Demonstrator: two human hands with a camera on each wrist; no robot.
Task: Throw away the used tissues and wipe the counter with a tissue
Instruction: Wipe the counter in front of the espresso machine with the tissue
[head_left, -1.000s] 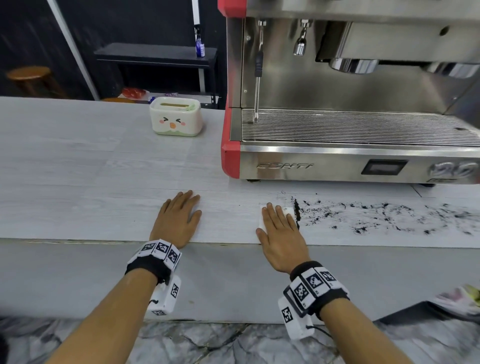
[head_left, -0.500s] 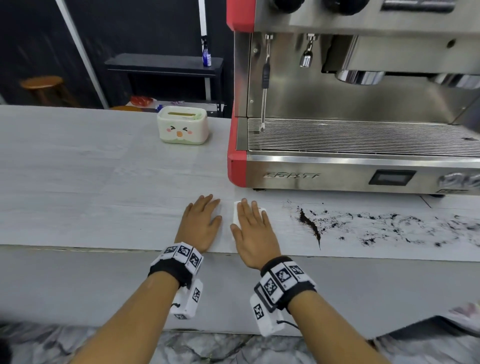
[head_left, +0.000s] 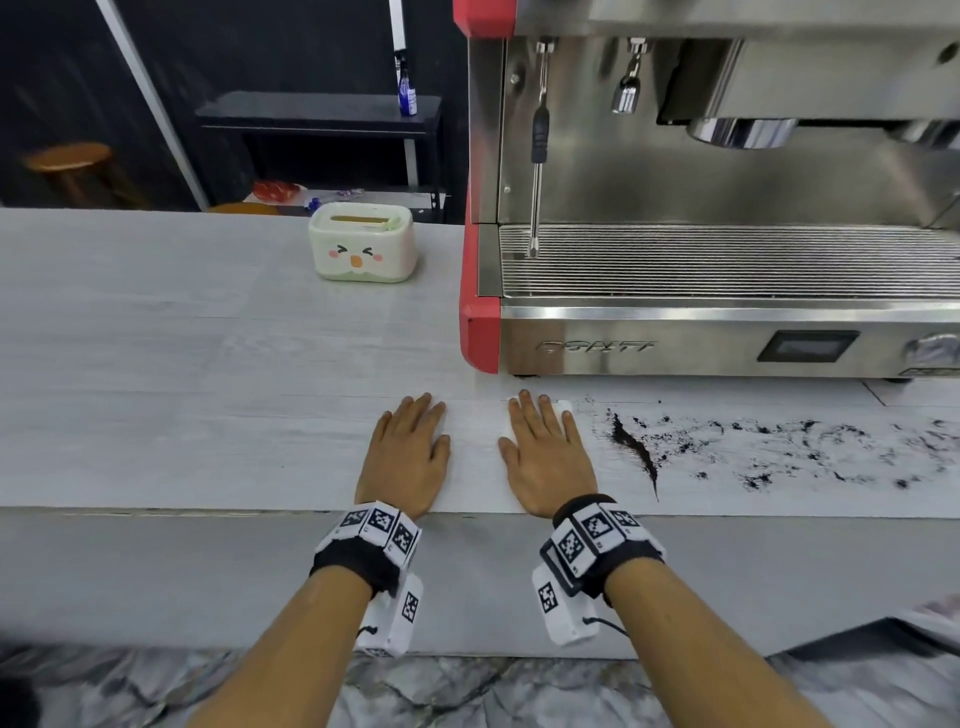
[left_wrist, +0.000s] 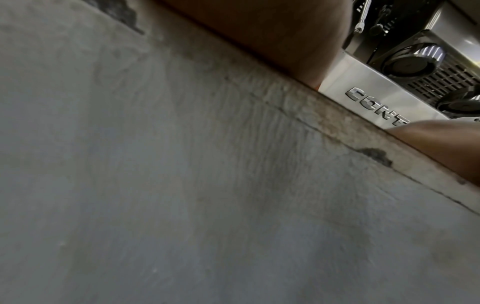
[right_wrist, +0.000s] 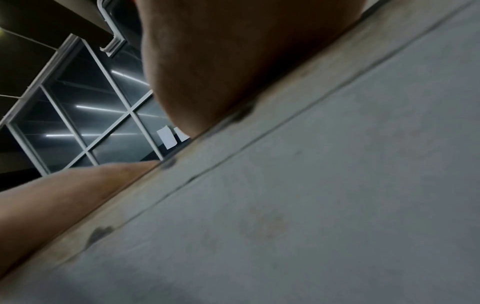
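My right hand (head_left: 545, 452) lies flat, fingers straight, pressing a white tissue (head_left: 564, 408) onto the pale counter (head_left: 182, 389). Only the tissue's edges show around the fingers. Just right of it is a dark streak of coffee grounds (head_left: 635, 450), with more grounds (head_left: 779, 441) scattered further right. My left hand (head_left: 410, 447) rests flat on the counter beside the right one, holding nothing. In both wrist views the counter's grey front face (left_wrist: 182, 185) fills the frame, with only the heel of each hand (right_wrist: 233, 61) showing.
A red and steel espresso machine (head_left: 727, 322) stands behind the spill, its steam wand (head_left: 537, 156) hanging over the drip tray. A white tissue box with a cartoon face (head_left: 361, 249) sits at the back left of it. A dark shelf (head_left: 322, 114) stands beyond the counter.
My right hand slid the tissue left from the edge of the grounds to beside the left hand, then back right a little. The left hand stayed flat.
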